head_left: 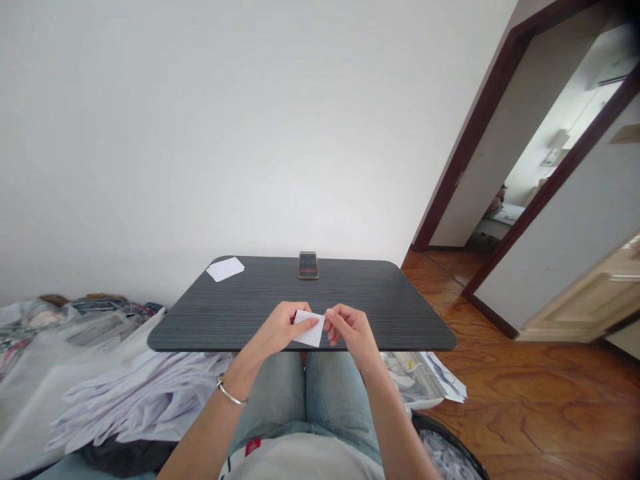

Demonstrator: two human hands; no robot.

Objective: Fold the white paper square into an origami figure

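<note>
A small white piece of paper point(310, 331), which looks folded, is held over the front edge of the dark table. My left hand point(286, 327) grips it from the left, thumb on top and fingers behind. At the paper's upper right corner, the thumb and fingertips of my right hand point(346, 325) are pinched together on its edge. Part of the right fingertips' contact is too small to make out clearly. More white paper sheets point(225, 269) lie in a small stack at the table's far left corner.
A phone point(309, 265) rests at the back middle of the dark table point(370, 287), near the white wall. Folded white cloth point(145, 393) lies to the left below the table. On the right are a tray of items point(425, 403) and a dark-rimmed container point(450, 453) with pale scraps.
</note>
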